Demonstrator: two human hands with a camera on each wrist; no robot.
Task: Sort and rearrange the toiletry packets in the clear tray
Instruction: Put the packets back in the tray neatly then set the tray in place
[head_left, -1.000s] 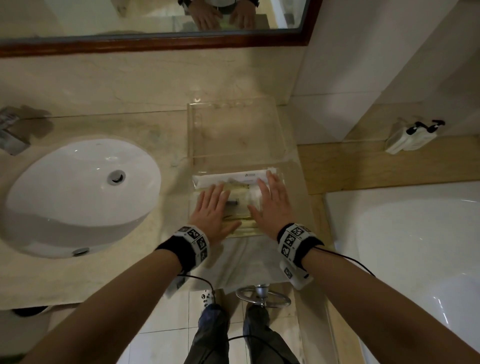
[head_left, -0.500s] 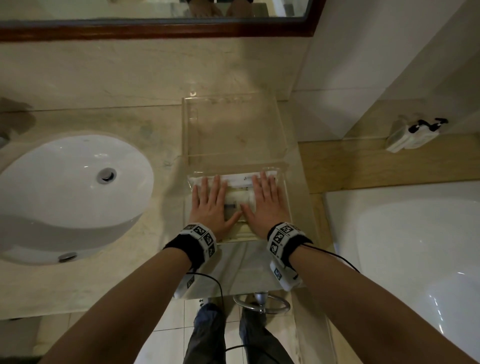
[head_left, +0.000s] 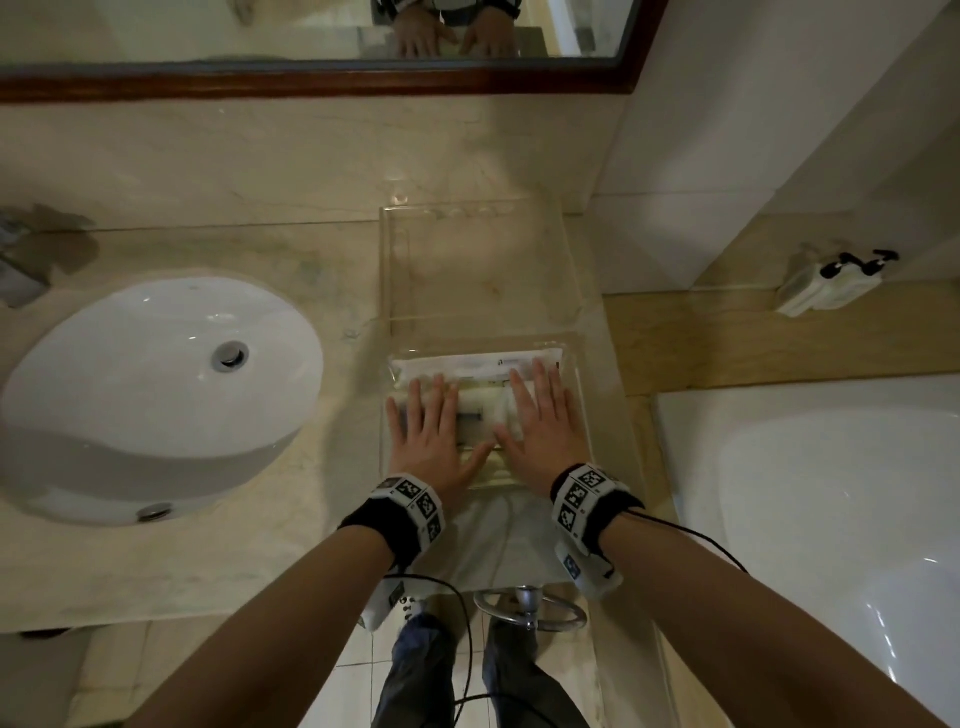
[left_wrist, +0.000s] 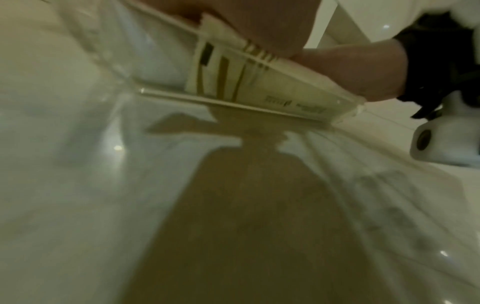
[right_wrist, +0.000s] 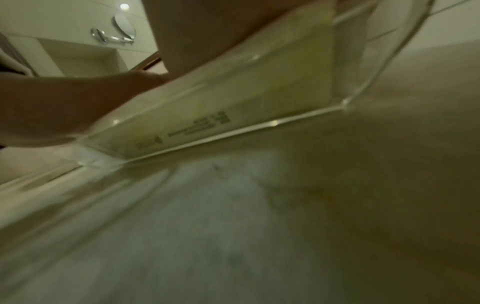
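Observation:
A clear tray sits on the marble counter right of the sink, with cream and white toiletry packets lying flat in it. My left hand lies flat on the packets at the left, fingers straight. Beside it my right hand presses flat on the right side, thumbs nearly meeting. A long white packet shows beyond the fingertips. Through the tray wall the left wrist view shows a cream packet with gold stripes. In the right wrist view a printed packet lies behind the tray wall.
A second clear tray stands behind the first, against the wall. A white sink lies to the left and a bathtub to the right. Small dispenser bottles rest on the tub ledge. A mirror hangs above.
Both hands have slid forward over the packets and flattened side by side; the head view has shifted slightly.

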